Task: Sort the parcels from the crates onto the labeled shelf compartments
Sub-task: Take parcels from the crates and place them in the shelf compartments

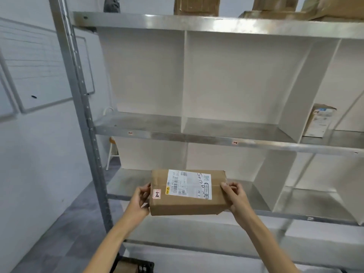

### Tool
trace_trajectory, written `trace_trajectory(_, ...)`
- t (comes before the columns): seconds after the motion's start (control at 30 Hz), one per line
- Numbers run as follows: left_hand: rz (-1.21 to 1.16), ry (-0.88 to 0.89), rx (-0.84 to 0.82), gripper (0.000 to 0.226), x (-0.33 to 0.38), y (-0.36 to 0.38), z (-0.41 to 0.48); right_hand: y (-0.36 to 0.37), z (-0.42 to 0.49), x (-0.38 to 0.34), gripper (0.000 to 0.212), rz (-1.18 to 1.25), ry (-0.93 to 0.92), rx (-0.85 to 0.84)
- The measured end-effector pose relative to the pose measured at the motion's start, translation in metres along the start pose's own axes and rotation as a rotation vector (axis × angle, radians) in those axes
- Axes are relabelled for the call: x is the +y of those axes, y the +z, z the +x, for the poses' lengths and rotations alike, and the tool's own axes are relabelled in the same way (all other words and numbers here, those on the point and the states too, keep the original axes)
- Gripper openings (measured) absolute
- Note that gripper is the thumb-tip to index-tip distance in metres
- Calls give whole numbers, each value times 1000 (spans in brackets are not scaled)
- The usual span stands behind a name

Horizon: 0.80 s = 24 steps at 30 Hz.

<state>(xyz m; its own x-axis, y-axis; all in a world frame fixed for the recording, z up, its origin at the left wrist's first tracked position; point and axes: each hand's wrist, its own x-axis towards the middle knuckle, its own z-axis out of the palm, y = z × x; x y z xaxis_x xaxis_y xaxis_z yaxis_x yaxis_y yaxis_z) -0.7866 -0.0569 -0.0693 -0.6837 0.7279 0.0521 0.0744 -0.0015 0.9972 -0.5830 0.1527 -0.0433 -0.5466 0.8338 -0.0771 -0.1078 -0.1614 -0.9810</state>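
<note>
Room: pale walls, grey floor (65,223), framed whiteboard (39,66) on the left wall. No worktop in view; the surface is a grey metal shelf unit with white divider panels (197,138).

Shelf levels visible: top, middle, lower. Small red tags on the middle level's front edge: two counted, one under the left compartment (130,133) and one under the next (235,142); the print is too small to read surely.

Parcels:
- One brown cardboard parcel (187,205), held in the air in front of the lower level and touching no shelf. It carries one white shipping label (189,184) and one small red-bordered sticker marked "1-2" (156,194).
- One paper-wrapped parcel (320,121), standing upright in the right-hand compartment of the middle level.
- Three brown cardboard boxes on the top level (197,5), cut off by the frame.

Hands: two. The left hand (140,200) grips the parcel's left end, and the right hand (235,196) grips its right end. The fingers (226,186) on both are curled, pinching the end edges.

One black plastic crate (137,266) sits at the bottom edge.
</note>
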Motion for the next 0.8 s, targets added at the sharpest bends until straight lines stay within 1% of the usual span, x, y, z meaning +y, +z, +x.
trace_trajectory(0.03,-3,19,-30,49,3,11,3,-14,-2,-4,26,21,-11,9)
trace_trajectory(0.1,-44,47,-87,44,6,32,9,-40,-6,-13,41,49,-31,25)
trace_trajectory(0.13,-80,50,-105,39,8,43,11,-52,-8,-17,42,57,-50,35)
trace_trajectory(0.2,-152,59,-123,27,14,67,13,-77,-10,-20,23,67,-84,62)
trace_trajectory(0.23,-184,71,-131,20,18,79,13,-89,-10,-21,18,73,-88,76)
trace_trajectory(0.3,-214,96,-158,11,22,101,15,-109,-11,-25,23,75,-84,91)
trace_trajectory(0.47,-171,68,-198,25,34,141,15,-146,-13,-36,30,92,-95,124)
trace_trajectory(0.67,-177,40,-236,23,44,173,12,-173,-9,-42,30,111,-125,130)
trace_trajectory(0.7,-176,21,-243,28,45,176,11,-177,-7,-43,30,106,-128,127)
trace_trajectory(0.8,-190,-85,-271,54,45,183,12,-184,-2,-51,34,63,-159,100)
